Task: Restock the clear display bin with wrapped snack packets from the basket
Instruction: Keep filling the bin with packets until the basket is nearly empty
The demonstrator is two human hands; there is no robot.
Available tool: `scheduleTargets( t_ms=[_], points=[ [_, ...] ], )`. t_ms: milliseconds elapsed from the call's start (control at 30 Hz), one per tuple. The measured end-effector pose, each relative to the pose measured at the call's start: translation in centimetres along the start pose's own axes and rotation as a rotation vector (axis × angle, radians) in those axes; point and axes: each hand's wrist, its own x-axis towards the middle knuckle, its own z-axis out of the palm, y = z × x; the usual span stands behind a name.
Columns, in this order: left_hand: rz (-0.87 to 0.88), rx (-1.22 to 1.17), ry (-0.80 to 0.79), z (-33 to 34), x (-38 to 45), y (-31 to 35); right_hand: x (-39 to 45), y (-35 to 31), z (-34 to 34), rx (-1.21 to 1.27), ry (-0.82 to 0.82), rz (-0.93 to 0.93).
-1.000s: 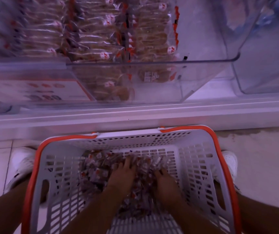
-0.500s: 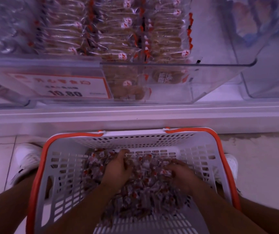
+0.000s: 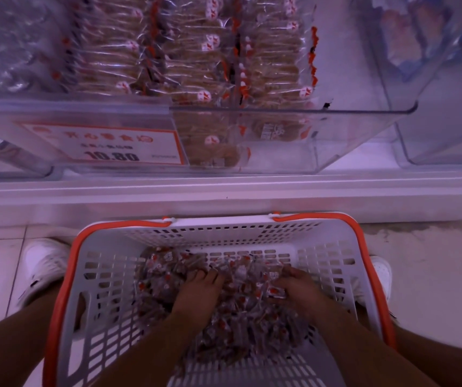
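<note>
Spread wider now, both hands' grip (image 3: pixel 199 291) rests on packets (image 3: pixel 241 311).

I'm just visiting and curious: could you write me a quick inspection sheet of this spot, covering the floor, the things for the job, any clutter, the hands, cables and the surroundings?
Surface: pale tiled floor, with a stained patch by the shelf base.
Job's things: white basket with orange rim on the floor, holding a heap of small wrapped snack packets; clear display bin on the shelf above, stocked in rows on its left, bare on its right.
Clutter: nothing seen.
Hands: left hand and right hand both in the heap, fingers curled into the packets.
Cables: nothing seen.
Surroundings: price label reading 10.80, neighbouring clear bins, white shoes either side of the basket.
</note>
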Motion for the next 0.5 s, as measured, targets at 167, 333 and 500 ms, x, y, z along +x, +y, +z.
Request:
scheduleTargets(
  t_ms=[167, 333, 500],
  points=[
    [0.027, -0.091, -0.146, -0.1, 0.3, 0.8, -0.5, -0.6, -1.0, -0.102, 0.059, -0.061],
    [-0.198, -0.833, 0.083, -5.8, -1.7, 1.0, -4.3, -4.4, -1.1, -0.108, -0.079, -0.085],
    [-0.435, -1.65, 0.223, -15.7, -5.8, 1.8, -13.6, -9.6, 2.4, 0.085, -0.382, -0.242]
  ],
)
